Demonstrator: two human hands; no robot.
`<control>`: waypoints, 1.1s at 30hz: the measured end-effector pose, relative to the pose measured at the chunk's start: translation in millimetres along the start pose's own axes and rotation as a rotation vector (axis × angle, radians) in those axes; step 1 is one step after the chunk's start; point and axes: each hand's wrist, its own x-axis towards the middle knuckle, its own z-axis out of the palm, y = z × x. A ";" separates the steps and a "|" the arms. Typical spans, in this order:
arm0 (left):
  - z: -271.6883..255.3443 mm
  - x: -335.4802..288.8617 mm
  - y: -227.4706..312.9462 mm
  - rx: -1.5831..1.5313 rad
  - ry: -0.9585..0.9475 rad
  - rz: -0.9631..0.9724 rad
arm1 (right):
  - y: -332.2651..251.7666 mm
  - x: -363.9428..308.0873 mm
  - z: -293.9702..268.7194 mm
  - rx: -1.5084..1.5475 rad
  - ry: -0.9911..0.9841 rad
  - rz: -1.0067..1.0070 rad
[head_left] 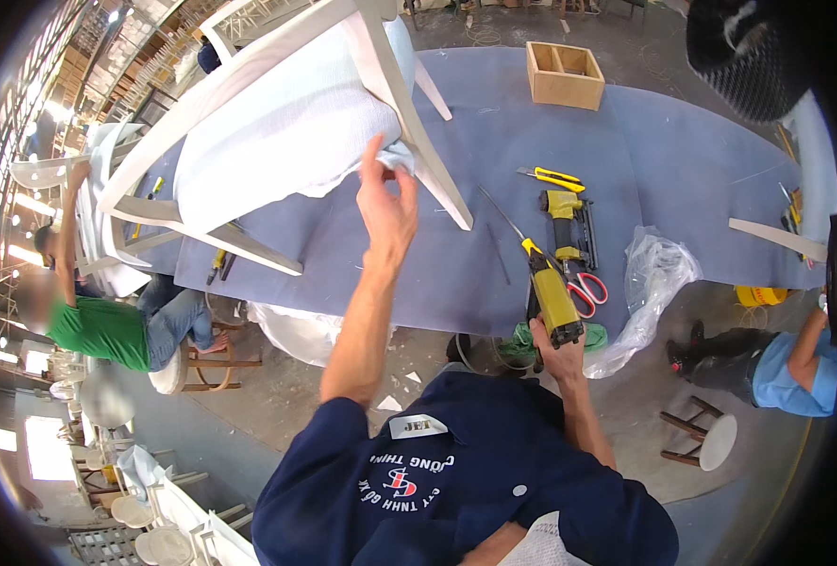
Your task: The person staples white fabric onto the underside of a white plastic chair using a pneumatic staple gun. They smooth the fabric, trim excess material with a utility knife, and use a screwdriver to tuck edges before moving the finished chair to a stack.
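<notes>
A pale wooden chair frame [392, 85] stands tilted on the table, its seat covered in light blue-white fabric [286, 141]. At the seat's corner by the leg, my left hand [387, 212] has a loose fold of that fabric between index finger and thumb. My right hand [560, 351] is closed around a yellow-green staple gun [555, 300], held over the near table edge. Beyond it lies a second yellow-and-black staple gun [567, 226]. A screwdriver [507, 217] with a yellow handle lies beside that, its end hidden by the held gun. Red-and-white scissors [588, 292] rest close by.
A yellow utility knife [552, 179] and an open wooden box [566, 90] are on the blue-grey table [447, 274]. Crumpled clear plastic [652, 283] hangs over the near edge. Co-workers sit left, in a green shirt [102, 332], and right, in a blue shirt [796, 370]. A stool [719, 443] stands behind right.
</notes>
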 end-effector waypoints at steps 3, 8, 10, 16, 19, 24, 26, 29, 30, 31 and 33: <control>-33.4 23.7 23.9 0.625 -0.334 0.463 | -4.1 6.6 10.8 0.077 -0.050 -0.015; -54.6 67.5 33.2 0.938 -0.500 0.763 | 7.3 14.0 30.0 0.143 -0.104 -0.026; -49.7 86.3 40.8 0.967 -0.555 0.887 | -1.3 19.5 40.9 0.100 -0.148 -0.099; -19.4 121.5 46.7 0.843 -0.486 0.885 | -34.7 45.4 103.8 0.218 -0.219 -0.265; -19.7 131.6 53.4 0.862 -0.571 0.706 | -52.8 75.8 138.7 0.204 -0.167 -0.376; -31.6 138.0 64.3 0.685 -0.683 0.620 | -72.3 116.4 169.9 0.356 0.002 -0.364; -41.9 137.6 60.5 0.599 -0.705 0.585 | -80.1 122.8 179.7 0.434 0.042 -0.339; -48.0 131.8 54.5 0.455 -0.732 0.567 | -84.2 131.1 185.2 0.473 0.040 -0.343; -49.9 129.6 53.3 0.435 -0.700 0.570 | -85.1 133.4 186.8 0.492 0.036 -0.348; -52.2 125.8 51.0 0.415 -0.667 0.571 | -86.0 134.1 188.4 0.511 0.038 -0.358; -57.1 112.7 49.3 0.515 -0.579 0.622 | -84.5 137.1 189.2 0.509 0.041 -0.364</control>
